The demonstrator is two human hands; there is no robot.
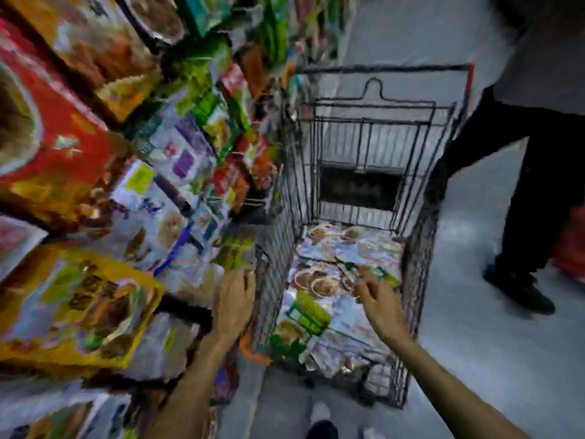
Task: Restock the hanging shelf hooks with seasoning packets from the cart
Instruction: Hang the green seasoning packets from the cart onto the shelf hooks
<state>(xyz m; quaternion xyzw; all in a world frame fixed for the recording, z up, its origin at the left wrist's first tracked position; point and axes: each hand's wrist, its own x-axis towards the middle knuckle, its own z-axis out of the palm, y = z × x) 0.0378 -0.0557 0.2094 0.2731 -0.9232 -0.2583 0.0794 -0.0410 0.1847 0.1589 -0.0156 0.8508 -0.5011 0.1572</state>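
Observation:
The whole view is smeared by motion. A black wire cart (421, 248) stands in the aisle with several seasoning packets (319, 286) lying flat on its bottom. My right hand (375, 296) is inside the cart just above them, its fingers curled near a green-edged packet (376, 272); the blur hides whether it grips that packet. My left hand (234, 299) is outside the cart's left wall, fingers up against a green and yellow packet (235, 253) that it seems to hold. Hanging packets (177, 172) fill the shelf hooks on the left.
Big red and yellow bags (63, 147) hang at the near left. Another person's dark trouser leg and shoe (522, 289) stand right of the cart on the grey floor (493, 359). My own shoe (321, 429) shows at the bottom.

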